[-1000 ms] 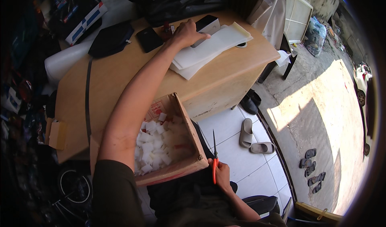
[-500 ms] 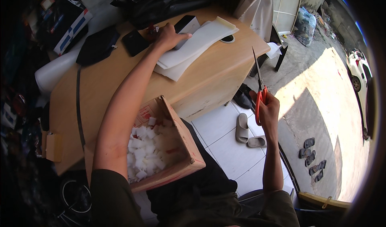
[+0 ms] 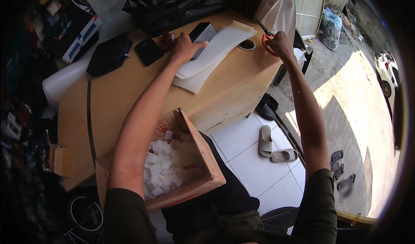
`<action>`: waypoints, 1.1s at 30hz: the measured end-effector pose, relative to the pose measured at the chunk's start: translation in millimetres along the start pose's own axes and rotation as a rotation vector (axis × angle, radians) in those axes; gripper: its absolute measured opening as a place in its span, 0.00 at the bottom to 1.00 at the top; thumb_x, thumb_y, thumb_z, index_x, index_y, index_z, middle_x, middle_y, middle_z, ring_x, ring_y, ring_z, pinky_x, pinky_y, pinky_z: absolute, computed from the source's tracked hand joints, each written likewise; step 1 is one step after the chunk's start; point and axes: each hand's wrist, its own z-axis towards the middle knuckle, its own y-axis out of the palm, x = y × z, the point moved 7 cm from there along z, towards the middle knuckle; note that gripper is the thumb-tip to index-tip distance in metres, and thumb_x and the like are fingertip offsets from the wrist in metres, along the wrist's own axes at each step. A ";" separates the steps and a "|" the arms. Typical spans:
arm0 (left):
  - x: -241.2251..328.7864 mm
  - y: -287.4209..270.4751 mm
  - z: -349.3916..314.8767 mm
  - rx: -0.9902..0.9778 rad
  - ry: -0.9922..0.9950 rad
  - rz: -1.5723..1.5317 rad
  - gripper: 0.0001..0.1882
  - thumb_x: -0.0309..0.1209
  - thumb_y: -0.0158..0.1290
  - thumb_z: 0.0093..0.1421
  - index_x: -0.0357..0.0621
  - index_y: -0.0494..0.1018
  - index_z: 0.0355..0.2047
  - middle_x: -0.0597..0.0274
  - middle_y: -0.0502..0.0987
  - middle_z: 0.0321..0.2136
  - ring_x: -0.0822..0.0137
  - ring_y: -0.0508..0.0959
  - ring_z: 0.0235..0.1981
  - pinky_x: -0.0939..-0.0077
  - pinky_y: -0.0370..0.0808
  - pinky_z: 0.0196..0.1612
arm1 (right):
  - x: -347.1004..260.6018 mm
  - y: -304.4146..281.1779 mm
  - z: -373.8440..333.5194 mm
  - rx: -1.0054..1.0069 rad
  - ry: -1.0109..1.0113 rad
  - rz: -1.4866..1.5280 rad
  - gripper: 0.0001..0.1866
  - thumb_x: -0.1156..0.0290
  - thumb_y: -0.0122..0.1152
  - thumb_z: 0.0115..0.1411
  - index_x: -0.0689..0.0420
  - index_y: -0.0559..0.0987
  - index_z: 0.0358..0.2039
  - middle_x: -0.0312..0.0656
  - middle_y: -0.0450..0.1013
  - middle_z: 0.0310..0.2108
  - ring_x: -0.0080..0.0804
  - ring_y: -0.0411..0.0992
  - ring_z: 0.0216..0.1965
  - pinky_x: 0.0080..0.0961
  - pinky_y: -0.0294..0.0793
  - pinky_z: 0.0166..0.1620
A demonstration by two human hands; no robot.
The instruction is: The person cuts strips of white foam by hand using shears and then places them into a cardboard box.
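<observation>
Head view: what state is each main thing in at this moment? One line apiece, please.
Red-handled scissors, held in the right grip; blade opening unclear.
Dark-and-grey box, on the desk at the left grip; open or closed unclear.
White foam sheets, overlapping on the desk.
Cardboard box, open, part-filled.
Foam pieces, loose inside it.
Grey slides, unworn, on the tiles.
Clear plastic bag, stuffed.
</observation>
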 end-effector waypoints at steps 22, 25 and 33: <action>-2.8 3.7 -1.0 0.084 0.039 0.012 0.45 0.56 0.63 0.43 0.21 0.65 0.44 0.32 0.74 0.39 0.46 0.77 0.43 0.64 0.74 0.46 | -34.6 9.5 1.6 -0.083 -0.223 -0.357 0.13 0.66 0.56 0.53 0.63 0.79 0.31 0.56 0.76 0.33 0.50 0.76 0.38 0.41 0.75 0.41; -8.5 5.1 -0.8 0.049 0.024 0.015 0.45 0.56 0.63 0.43 0.21 0.65 0.43 0.32 0.74 0.39 0.46 0.77 0.43 0.64 0.74 0.46 | -61.6 11.9 6.3 -0.064 -0.268 -0.195 0.11 0.68 0.55 0.54 0.60 0.80 0.32 0.53 0.77 0.34 0.49 0.76 0.39 0.40 0.76 0.41; -1.2 4.3 -1.4 0.077 0.036 -0.007 0.44 0.55 0.64 0.43 0.22 0.66 0.41 0.33 0.75 0.37 0.46 0.77 0.41 0.64 0.74 0.45 | -77.6 36.0 27.3 0.019 -0.312 -0.142 0.12 0.67 0.55 0.51 0.63 0.80 0.27 0.58 0.76 0.29 0.52 0.76 0.34 0.44 0.75 0.38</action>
